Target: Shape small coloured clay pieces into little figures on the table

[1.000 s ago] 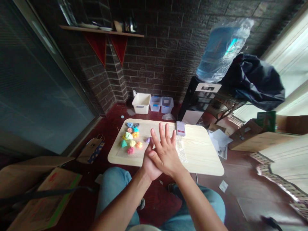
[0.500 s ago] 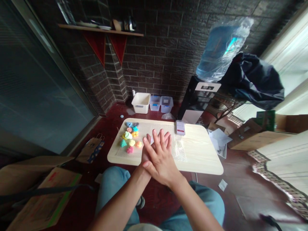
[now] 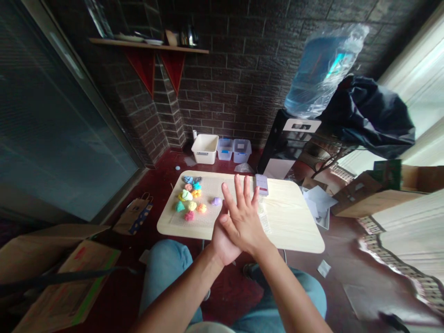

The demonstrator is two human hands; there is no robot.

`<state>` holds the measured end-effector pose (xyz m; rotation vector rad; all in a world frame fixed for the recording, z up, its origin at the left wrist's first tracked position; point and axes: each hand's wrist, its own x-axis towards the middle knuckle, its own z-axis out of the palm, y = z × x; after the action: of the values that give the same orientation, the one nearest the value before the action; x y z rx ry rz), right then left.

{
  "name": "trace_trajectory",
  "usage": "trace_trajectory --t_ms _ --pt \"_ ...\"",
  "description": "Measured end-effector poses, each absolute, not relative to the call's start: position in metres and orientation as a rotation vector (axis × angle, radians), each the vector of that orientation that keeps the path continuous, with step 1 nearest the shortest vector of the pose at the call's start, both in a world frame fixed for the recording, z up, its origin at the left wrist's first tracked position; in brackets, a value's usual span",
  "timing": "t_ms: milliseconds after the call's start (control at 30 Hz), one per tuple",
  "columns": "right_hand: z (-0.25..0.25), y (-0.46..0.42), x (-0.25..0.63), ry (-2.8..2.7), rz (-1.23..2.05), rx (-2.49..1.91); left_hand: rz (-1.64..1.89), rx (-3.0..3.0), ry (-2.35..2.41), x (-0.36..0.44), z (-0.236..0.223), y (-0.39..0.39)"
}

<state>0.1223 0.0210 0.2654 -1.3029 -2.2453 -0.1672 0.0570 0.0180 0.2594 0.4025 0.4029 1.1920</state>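
My right hand (image 3: 244,223) lies across my left hand (image 3: 223,244), palm to palm, above the near side of a small table (image 3: 294,217). Its fingers are stretched and spread, pointing away from me. The left palm faces up; the right hand covers most of its fingers. Whether anything sits between the palms is hidden. Just left of my hands is a purple lump (image 3: 216,201) that looks like soft modelling clay. Further left lie several similar lumps, among them an orange one (image 3: 201,208), a pink one (image 3: 189,216) and a green one (image 3: 179,206).
Clear bubble wrap (image 3: 208,185) lies under the lumps. A phone-like rectangle (image 3: 261,185) rests at the table's far edge. Beyond stand a white bin (image 3: 205,149), blue clear bins (image 3: 242,151) and a water dispenser (image 3: 284,143). Cardboard boxes (image 3: 65,282) are at left.
My hands have shifted slightly right and the right hand has slid forward over the left. The purple lump, mostly covered before, now shows fully.
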Motion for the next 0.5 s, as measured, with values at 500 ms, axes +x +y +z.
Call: trace_trajectory --t_ms 500 --pt "0.2671 0.0225 0.1227 -2.326 -0.127 -1.206 1.206 0.391 0.278 0.0547 0.2574 0.0220"
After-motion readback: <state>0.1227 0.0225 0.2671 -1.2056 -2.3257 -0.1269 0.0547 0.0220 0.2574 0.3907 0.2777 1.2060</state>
